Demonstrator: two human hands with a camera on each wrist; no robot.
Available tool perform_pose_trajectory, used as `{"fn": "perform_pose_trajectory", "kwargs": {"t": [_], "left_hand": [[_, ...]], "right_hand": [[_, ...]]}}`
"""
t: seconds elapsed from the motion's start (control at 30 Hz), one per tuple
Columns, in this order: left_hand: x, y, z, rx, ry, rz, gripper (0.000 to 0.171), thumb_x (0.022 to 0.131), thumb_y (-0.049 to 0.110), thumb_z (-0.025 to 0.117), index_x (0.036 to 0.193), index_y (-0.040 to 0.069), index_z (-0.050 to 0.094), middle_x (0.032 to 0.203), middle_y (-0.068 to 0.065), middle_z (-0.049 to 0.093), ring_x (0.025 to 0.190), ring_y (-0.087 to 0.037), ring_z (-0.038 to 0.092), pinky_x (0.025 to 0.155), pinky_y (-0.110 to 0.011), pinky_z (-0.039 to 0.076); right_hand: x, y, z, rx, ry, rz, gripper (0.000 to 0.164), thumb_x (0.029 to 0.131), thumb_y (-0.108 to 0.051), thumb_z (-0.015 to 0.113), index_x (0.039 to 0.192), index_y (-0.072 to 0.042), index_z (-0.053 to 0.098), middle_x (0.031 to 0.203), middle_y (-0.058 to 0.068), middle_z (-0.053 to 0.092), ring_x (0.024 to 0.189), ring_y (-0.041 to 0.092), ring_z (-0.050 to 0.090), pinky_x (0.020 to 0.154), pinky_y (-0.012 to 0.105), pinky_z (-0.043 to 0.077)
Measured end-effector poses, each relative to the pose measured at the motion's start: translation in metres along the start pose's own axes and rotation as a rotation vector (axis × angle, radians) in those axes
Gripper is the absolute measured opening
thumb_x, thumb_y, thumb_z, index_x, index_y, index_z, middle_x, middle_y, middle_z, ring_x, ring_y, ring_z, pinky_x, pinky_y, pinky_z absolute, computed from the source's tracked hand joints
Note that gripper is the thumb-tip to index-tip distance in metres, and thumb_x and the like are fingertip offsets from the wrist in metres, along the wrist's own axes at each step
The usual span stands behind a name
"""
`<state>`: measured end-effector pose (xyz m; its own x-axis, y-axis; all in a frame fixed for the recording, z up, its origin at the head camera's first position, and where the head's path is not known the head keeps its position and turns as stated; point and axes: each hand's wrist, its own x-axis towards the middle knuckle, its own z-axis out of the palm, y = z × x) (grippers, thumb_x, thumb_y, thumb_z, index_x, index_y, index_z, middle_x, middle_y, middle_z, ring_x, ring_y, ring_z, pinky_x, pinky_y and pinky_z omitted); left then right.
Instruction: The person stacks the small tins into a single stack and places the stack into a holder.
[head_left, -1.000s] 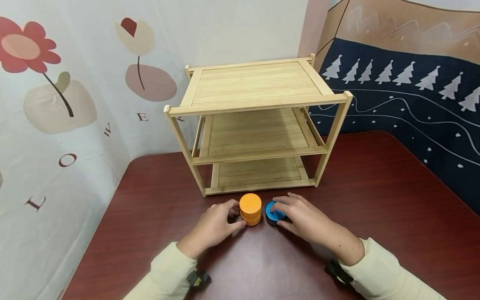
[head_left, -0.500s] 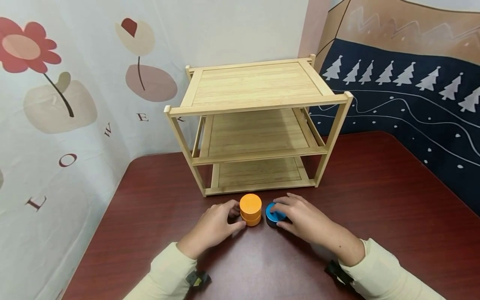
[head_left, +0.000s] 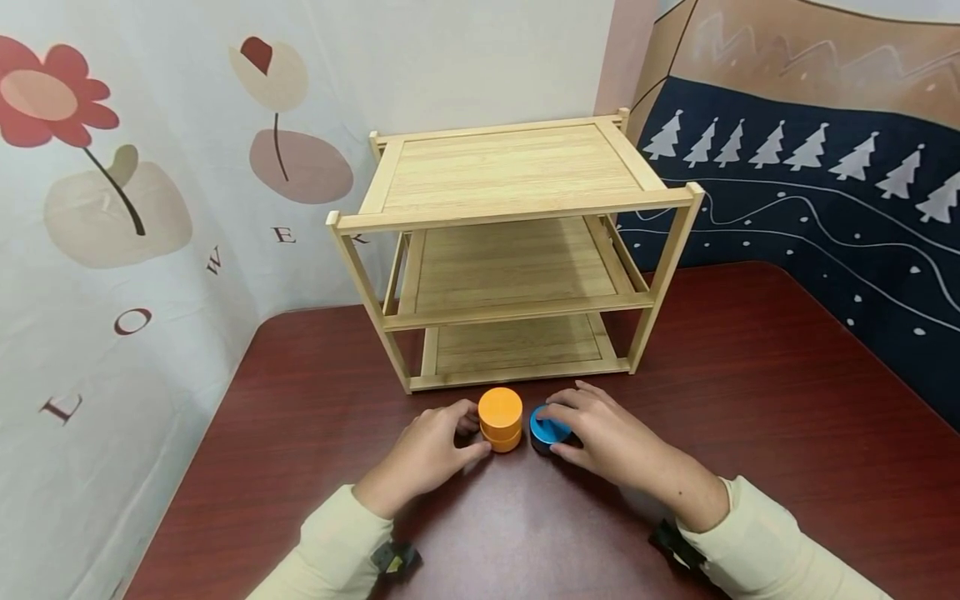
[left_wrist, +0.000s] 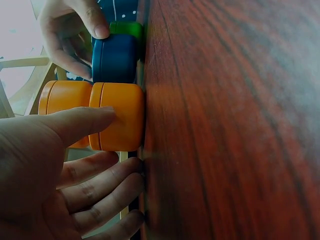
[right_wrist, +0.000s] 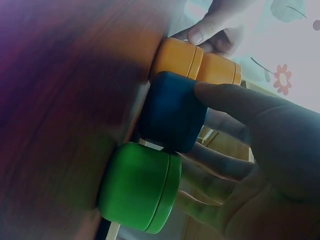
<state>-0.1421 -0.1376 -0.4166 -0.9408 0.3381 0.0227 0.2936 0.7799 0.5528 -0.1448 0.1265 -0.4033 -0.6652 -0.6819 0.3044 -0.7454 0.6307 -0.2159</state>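
Observation:
Two round orange lidded tins stand stacked, the upper tin [head_left: 500,408] set squarely on the lower tin [head_left: 502,443]. My left hand [head_left: 429,450] holds the lower tin from the left, thumb on its near side and fingers bent beside it, as the left wrist view shows. Just right of the stack, a dark blue tin [head_left: 549,428] sits within my right hand [head_left: 611,435], whose thumb is at its near side and index finger over its top. A green lidded tin [right_wrist: 137,185] stands beyond the blue one, hidden behind the right hand in the head view.
A three-level wooden shelf [head_left: 517,318] stands right behind the tins on the dark red table [head_left: 322,383]. Printed cloth hangs behind and along both sides, with flowers [head_left: 45,93] on the left and white trees [head_left: 810,148] on the right.
The fingers of my right hand have spread slightly around the blue tin. My left hand and the orange stack have stayed put.

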Motion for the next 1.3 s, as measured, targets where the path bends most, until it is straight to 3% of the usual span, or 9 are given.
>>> {"fn": "perform_pose_trajectory", "kwargs": {"t": [0.2,0.43,1.3], "left_hand": [[-0.001,0.0,0.0,0.009,-0.01,-0.008,0.036,0.086,0.032,0.078,0.115,0.015,0.066,0.102,0.0,0.075,0.097,-0.014,0.071,0.086,-0.043,0.055],[-0.001,0.001,-0.001,0.01,-0.009,-0.004,0.036,0.086,0.032,0.078,0.115,0.015,0.065,0.102,0.0,0.075,0.097,-0.015,0.071,0.086,-0.043,0.055],[-0.001,0.002,0.001,0.017,-0.001,-0.01,0.037,0.087,0.035,0.077,0.116,0.016,0.065,0.101,0.001,0.076,0.096,-0.014,0.072,0.086,-0.041,0.056]], "right_hand": [[0.0,-0.002,-0.002,0.012,0.002,0.022,0.037,0.081,-0.018,0.084,0.115,-0.012,0.07,0.114,0.008,0.067,0.108,0.027,0.064,0.106,0.057,0.045],[0.0,-0.005,-0.005,0.015,0.042,0.025,0.035,0.081,-0.018,0.084,0.113,-0.013,0.072,0.114,0.008,0.066,0.104,0.022,0.064,0.088,0.041,0.056],[-0.003,-0.013,-0.019,0.012,0.069,0.036,0.032,0.083,-0.021,0.082,0.113,-0.015,0.072,0.121,0.009,0.064,0.108,0.022,0.063,0.089,0.037,0.057]]}}
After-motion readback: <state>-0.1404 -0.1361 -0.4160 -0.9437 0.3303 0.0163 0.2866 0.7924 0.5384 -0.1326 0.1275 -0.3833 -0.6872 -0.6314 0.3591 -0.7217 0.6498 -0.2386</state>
